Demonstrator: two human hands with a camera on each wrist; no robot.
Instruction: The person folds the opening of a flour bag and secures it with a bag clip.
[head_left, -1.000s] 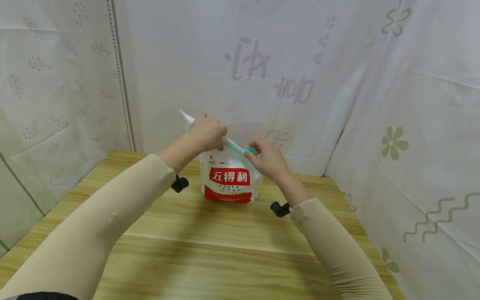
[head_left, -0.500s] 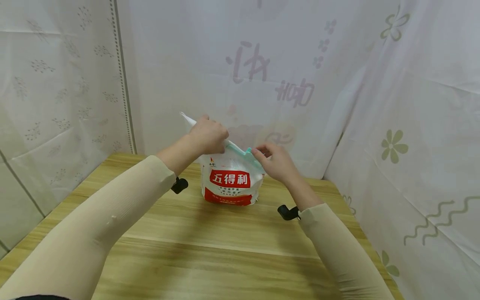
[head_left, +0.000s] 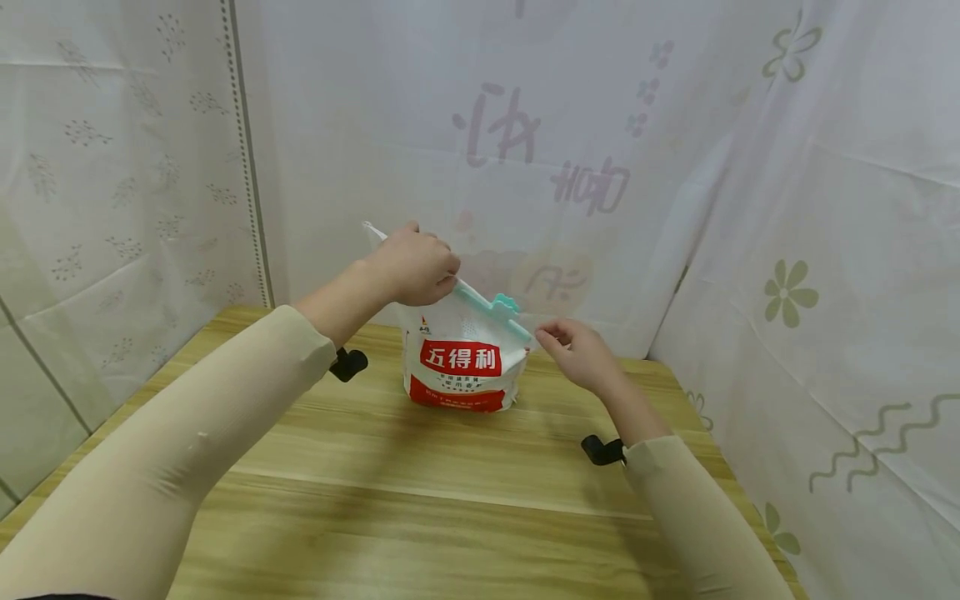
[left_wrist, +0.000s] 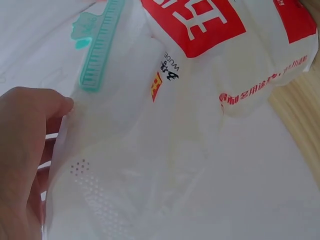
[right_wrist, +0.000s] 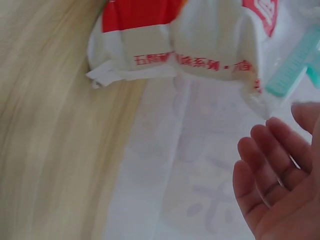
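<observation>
A white and red flour bag (head_left: 461,358) stands upright on the table, its top edge slanting down to the right. A mint-green sealing clip (head_left: 504,307) runs along that top edge, with a scalloped tab near its middle. My left hand (head_left: 416,265) grips the bag's raised upper left edge; in the left wrist view its thumb lies at the film just beyond the clip's end. At the lower right corner my right hand (head_left: 581,354) pinches the film tip between thumb and index finger, beside the clip's other end. Its remaining fingers (right_wrist: 260,165) hang loosely beneath.
The bag stands toward the back of a wood-grain table (head_left: 390,492). Pale printed curtains (head_left: 315,150) hang behind it and along both sides. Black wrist-camera mounts (head_left: 603,450) jut out near both sleeves.
My right hand has moved from the clip's tab down and right to the bag's corner, leaving the tab uncovered. My left hand stays on the top edge, and the bag has barely moved.
</observation>
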